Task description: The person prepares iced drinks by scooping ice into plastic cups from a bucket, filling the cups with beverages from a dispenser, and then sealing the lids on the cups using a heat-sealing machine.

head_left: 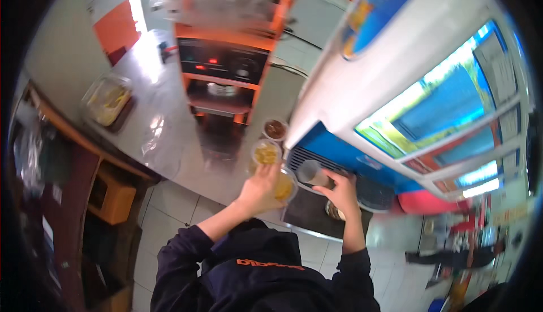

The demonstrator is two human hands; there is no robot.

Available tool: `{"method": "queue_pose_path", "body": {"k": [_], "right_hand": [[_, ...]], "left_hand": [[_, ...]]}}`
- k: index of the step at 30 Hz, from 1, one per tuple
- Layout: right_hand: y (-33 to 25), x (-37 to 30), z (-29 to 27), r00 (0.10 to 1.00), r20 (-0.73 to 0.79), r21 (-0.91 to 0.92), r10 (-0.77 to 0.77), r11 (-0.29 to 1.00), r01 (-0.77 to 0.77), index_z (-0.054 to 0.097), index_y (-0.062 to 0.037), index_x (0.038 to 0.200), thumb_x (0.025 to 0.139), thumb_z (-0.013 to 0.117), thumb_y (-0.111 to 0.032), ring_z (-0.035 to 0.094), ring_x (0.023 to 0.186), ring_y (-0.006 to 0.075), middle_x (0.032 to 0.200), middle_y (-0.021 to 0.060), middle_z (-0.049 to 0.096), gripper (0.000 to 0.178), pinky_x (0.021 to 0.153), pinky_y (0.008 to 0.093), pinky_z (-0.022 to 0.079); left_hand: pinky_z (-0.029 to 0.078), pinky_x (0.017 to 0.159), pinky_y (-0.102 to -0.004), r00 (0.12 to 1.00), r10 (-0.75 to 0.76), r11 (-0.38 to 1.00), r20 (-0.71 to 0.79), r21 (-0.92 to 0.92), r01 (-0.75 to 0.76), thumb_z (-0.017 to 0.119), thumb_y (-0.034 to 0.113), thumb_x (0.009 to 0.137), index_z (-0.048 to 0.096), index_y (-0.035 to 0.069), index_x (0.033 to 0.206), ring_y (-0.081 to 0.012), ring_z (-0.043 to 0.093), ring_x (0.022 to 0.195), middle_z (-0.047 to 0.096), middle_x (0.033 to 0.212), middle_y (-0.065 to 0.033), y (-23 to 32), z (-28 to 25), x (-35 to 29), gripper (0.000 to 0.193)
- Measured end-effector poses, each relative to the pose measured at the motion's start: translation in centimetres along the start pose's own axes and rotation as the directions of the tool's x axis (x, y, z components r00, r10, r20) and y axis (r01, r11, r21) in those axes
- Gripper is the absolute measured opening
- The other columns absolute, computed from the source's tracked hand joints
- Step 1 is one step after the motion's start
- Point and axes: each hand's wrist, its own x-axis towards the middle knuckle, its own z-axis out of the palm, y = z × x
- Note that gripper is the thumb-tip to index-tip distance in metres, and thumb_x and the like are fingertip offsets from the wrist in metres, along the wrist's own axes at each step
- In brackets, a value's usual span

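Note:
My right hand (339,193) grips a clear plastic cup (309,172), tilted over the dark slotted drip tray of the dispensing machine. My left hand (259,190) reaches over the counter, its fingers stretched to a round tub of yellow pieces (266,152). The thumb lies apart from the fingers, beside a second tub with yellow contents (284,187). Whether the fingertips touch any pieces is too blurred to tell. Just behind these stands a small tub of dark brown contents (275,129).
A tall white and blue dispensing machine (334,142) rises at the right. An orange-framed appliance with a black control panel (223,60) stands at the back. On the steel counter (169,142), a clear container of yellowish food (107,100) sits far left. Wooden shelving (113,199) lies below left.

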Motion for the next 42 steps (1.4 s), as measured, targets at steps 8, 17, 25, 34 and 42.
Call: {"method": "queue_pose_path", "body": {"k": [8, 17, 25, 34, 42], "right_hand": [[0.3, -2.1, -1.1, 0.972, 0.004, -0.310, -0.237, 0.923, 0.226, 0.067, -0.0188, 0.099, 0.060, 0.078, -0.025, 0.052, 0.087, 0.0203, 0.087, -0.0016, 0.060, 0.040, 0.085, 0.0409, 0.033], [-0.6, -2.3, -1.6, 0.963, -0.058, -0.431, -0.262, 0.877, 0.213, 0.066, -0.0191, 0.102, 0.059, 0.078, -0.018, 0.051, 0.090, 0.0188, 0.094, -0.0020, 0.058, 0.045, 0.086, 0.0412, 0.032], [2.8, -3.8, 5.2, 0.977, 0.078, 0.275, 0.198, 0.938, -0.212, 0.066, -0.0089, 0.100, 0.059, 0.082, -0.018, 0.055, 0.061, 0.0145, 0.066, 0.0032, 0.058, 0.045, 0.058, 0.0292, 0.043], [7.5, 2.4, 12.1, 0.779, -0.444, 0.634, 0.442, 0.770, -0.076, 0.061, -0.0001, 0.103, 0.072, 0.078, -0.013, 0.057, 0.063, 0.0083, 0.079, 0.0049, 0.065, 0.038, 0.056, 0.0221, 0.044], [-5.7, 1.5, 20.2, 0.660, -0.613, 0.674, 0.435, 0.723, 0.150, 0.051, -0.0021, 0.114, 0.082, 0.066, -0.008, 0.048, 0.070, 0.0095, 0.099, 0.0037, 0.054, 0.036, 0.063, 0.0227, 0.041]], "left_hand": [[0.047, 0.090, -0.0391, 0.988, 0.115, 0.993, 0.107, -0.035, -0.112, 0.081, 0.022, 0.054, 0.029, 0.004, 0.132, -0.0335, 0.045, 0.114, 0.048, 0.121, -0.0147, 1.6, 2.4, 0.7, 0.096], [0.048, 0.088, -0.0382, 0.987, 0.075, 0.997, 0.140, -0.003, -0.075, 0.082, 0.023, 0.052, 0.027, 0.004, 0.133, -0.0320, 0.047, 0.107, 0.049, 0.115, -0.0143, 1.2, 3.0, 0.4, 0.100], [0.048, 0.086, -0.0387, 1.000, -0.018, 0.999, 0.019, -0.026, 0.019, 0.081, 0.022, 0.051, 0.034, 0.006, 0.129, -0.0308, 0.049, 0.106, 0.052, 0.113, -0.0131, 0.1, 3.5, -0.6, 0.093], [0.045, 0.087, -0.0376, 0.991, -0.068, 0.997, -0.113, -0.034, 0.065, 0.082, 0.020, 0.049, 0.035, 0.004, 0.128, -0.0312, 0.049, 0.105, 0.053, 0.116, -0.0128, -0.1, -3.2, -1.3, 0.093], [0.045, 0.087, -0.0369, 0.976, -0.117, 0.990, -0.184, 0.060, 0.130, 0.082, 0.020, 0.048, 0.037, 0.002, 0.127, -0.0306, 0.051, 0.103, 0.053, 0.117, -0.0116, -5.7, -14.9, -0.5, 0.093]]}}
